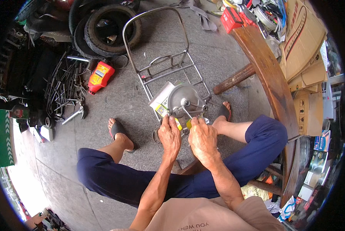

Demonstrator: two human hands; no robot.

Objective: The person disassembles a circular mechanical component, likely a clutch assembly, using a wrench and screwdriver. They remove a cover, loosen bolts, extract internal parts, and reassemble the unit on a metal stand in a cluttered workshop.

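Note:
A round grey metal brake plate (183,97) with a lever and a central boss lies on the tubular metal frame in front of me. Under its left side shows a white, yellow and green carton (163,101). My left hand (169,135) is closed at the plate's near left edge, and its fingertips hide what they pinch. The fingers of my right hand (203,139) are bent round the near end of a thin metal rod (188,114), which runs up towards the boss. Both hands are close together at the near side of the plate.
Beyond the plate rises the tubular frame's looped handle (156,14). Old tyres (112,30), a red bottle (101,77), a hammer (74,115) and loose tools lie left. A wooden bench (257,54) and cardboard boxes (304,42) stand right. My feet flank the frame.

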